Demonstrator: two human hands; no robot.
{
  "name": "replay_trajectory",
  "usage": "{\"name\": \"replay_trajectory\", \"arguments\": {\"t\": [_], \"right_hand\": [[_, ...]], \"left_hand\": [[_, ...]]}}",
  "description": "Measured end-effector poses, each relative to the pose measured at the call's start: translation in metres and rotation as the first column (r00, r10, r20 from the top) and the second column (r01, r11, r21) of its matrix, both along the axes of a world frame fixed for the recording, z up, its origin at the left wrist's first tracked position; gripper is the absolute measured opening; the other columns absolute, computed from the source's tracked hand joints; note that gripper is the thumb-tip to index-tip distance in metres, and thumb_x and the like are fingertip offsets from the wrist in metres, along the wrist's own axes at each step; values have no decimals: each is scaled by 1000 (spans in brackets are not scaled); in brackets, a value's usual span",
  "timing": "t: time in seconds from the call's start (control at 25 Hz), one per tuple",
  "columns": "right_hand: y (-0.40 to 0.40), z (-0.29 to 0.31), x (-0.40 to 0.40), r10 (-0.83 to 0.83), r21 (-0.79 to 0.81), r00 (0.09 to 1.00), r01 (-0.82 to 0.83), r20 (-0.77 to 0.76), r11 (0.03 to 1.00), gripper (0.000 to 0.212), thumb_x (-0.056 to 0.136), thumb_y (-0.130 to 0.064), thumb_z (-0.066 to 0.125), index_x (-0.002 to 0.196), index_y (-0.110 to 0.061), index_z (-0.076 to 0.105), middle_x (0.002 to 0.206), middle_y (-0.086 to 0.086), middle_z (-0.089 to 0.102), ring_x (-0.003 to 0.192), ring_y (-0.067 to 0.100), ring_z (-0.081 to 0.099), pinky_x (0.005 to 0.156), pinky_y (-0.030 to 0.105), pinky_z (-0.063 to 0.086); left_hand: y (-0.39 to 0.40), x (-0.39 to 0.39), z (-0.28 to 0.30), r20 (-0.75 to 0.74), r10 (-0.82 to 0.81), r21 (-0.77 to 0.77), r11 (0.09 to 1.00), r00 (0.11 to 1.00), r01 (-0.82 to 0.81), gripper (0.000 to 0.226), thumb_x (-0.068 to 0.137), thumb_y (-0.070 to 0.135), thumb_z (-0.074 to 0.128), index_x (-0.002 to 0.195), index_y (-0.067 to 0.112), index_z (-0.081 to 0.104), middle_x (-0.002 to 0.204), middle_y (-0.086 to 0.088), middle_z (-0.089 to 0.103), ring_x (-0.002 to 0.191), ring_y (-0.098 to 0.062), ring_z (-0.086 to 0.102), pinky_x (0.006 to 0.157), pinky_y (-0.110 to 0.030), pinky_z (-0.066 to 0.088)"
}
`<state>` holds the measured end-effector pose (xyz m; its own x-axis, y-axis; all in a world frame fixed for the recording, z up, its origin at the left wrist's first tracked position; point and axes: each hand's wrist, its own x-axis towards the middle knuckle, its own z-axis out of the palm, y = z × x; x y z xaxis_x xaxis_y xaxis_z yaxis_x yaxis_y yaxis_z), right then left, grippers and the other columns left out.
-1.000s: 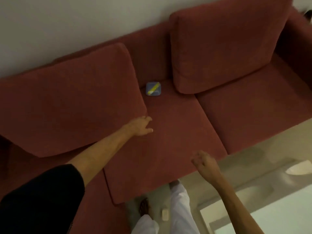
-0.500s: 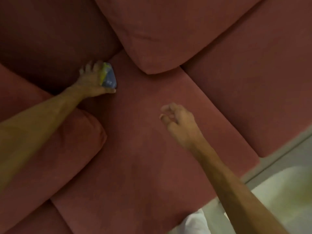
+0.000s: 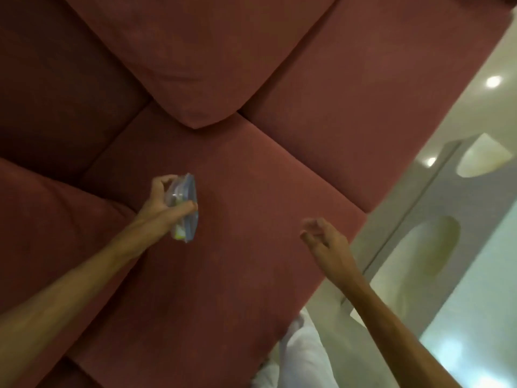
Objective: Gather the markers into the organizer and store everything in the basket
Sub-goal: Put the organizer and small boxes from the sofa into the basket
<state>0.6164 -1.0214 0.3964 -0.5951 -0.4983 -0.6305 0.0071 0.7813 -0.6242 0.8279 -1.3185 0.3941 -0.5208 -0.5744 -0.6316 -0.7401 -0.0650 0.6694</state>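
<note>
My left hand [image 3: 165, 204] grips a small clear container with a blue lid [image 3: 188, 208], held on edge just above the red sofa seat cushion [image 3: 237, 247]. Something yellow shows inside it at the lower end. My right hand [image 3: 326, 243] hovers over the same cushion near its front right edge, fingers loosely curled and apart, holding nothing. No loose markers, organizer tray or basket are in view.
Red back cushions [image 3: 195, 60] stand behind the seat, and another cushion [image 3: 56, 219] lies at the left. A glossy pale floor [image 3: 419, 261] runs along the sofa's right side. My white trouser leg [image 3: 299, 357] shows at the bottom.
My left hand reached between the back cushions, closed on the blue-lidded container, and has pulled it out towards me over the seat. The right hand moved slightly right.
</note>
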Motion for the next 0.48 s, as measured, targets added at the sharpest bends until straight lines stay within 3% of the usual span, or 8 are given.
{"name": "replay_trajectory", "arguments": {"t": [0.08,0.24,0.32,0.48], "right_hand": [[56,17,16,-94,-9,996,94,3,996,20,105,-17,62,122,-23,69,118,-5,72,104,13,70,88,26,57],[174,53,50,-419,-45,903,425,95,904,17,106,-24,60,116,-29,72,108,-10,78,98,11,76,90,38,62],[227,69,69,-505,-68,856,513,112,855,18,106,-23,58,115,-27,74,109,-5,79,99,17,78,89,39,62],[331,90,114,-646,-32,755,653,117,757,21,107,-17,55,111,-21,76,105,2,81,99,25,78,89,42,60]], "left_hand": [[43,14,16,-78,23,147,989,997,-11,69,74,41,72,137,17,55,120,-1,65,104,-20,68,75,-33,58],[140,42,34,-97,89,299,952,991,-56,34,86,24,85,118,24,72,115,-9,79,93,-27,81,71,-45,68],[189,49,39,-82,79,335,941,994,-47,38,86,33,86,120,23,73,110,-6,82,93,-28,83,67,-43,68],[276,54,43,30,-131,249,961,991,120,49,76,61,81,109,25,79,95,1,85,80,-23,83,59,-38,67]]}}
